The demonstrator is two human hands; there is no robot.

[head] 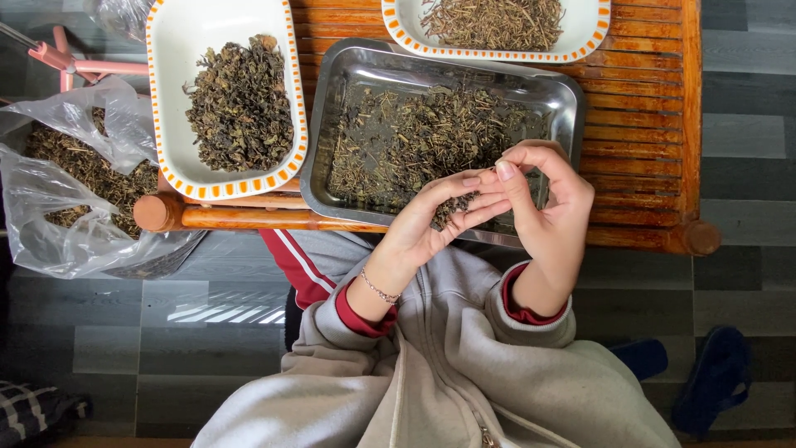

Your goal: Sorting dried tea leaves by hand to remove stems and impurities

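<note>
The person sits at the near edge of a low wooden table (647, 99), and both hands meet just above the near rim of the steel tray (332, 108). The left hand (431, 224) is turned palm up and cupped, and a small heap of dried herb pieces (454, 206) lies in the hollow of it, near the base of the fingers. The right hand (543, 195) stands beside it, on the side of the table's right end, with the palm facing the left hand. Its fingers are bent over, and the index fingertip (504, 170) comes down toward the heap from above. The fingers are close together in a narrow pinch, but I cannot tell if a piece is already between them.

So the heap lies to the left of the right fingertips and a little below them, very near, almost touching. The pieces are small and mixed, and I see no clear long axis in them.

The tray holds a thin layer of the same dried material. At the far left corner of the table a white dish with an orange rim (166, 99) holds dark curled leaves, and a second such dish (593, 33) at the far edge holds thin stems. A plastic bag (50, 216) of more herb lies beside the table's left end.
</note>
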